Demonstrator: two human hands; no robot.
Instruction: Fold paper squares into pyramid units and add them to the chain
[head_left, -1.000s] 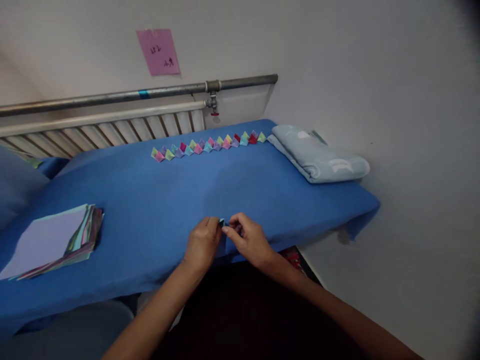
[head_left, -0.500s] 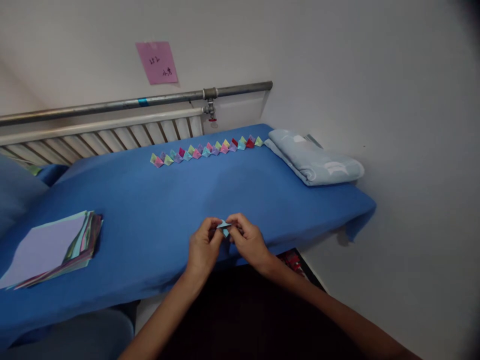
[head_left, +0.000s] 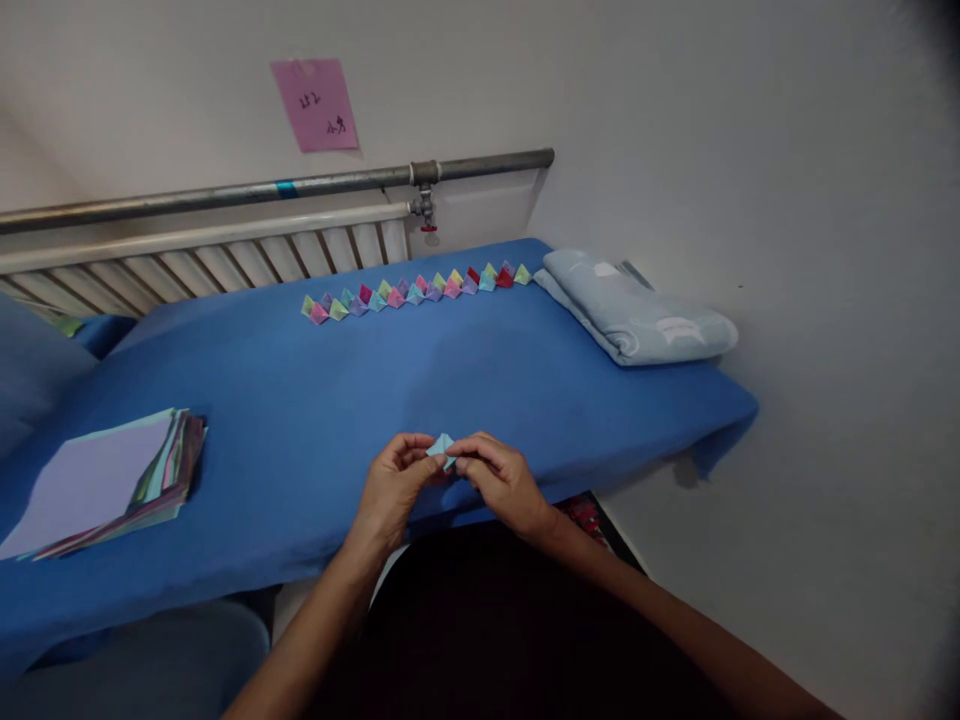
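A small light-blue folded paper piece (head_left: 442,449) is held up over the near edge of the blue-covered table (head_left: 315,400). My left hand (head_left: 396,482) pinches its left side between thumb and fingers. From the right, my right hand (head_left: 504,480) closes thumb and forefinger at the paper's right corner; the exact contact is partly hidden by the fingertips. Along the back of the cloth lies a zigzag row of folded paper pieces (head_left: 414,294) in many colours. A stack of coloured paper sheets (head_left: 105,480), lilac on top, rests at the left.
A folded pale-blue blanket (head_left: 637,310) lies at the right back by the wall. Behind the table run a radiator (head_left: 225,262) and a metal pipe (head_left: 337,182) with a valve. A pink note (head_left: 316,105) hangs above. Below at the left is a blue stool-like surface (head_left: 165,655).
The paper piece has been turned so that its flat diamond-shaped face shows. My hands have shifted slightly left, and the right fingers now sit at its right corner. The view has tilted slightly.
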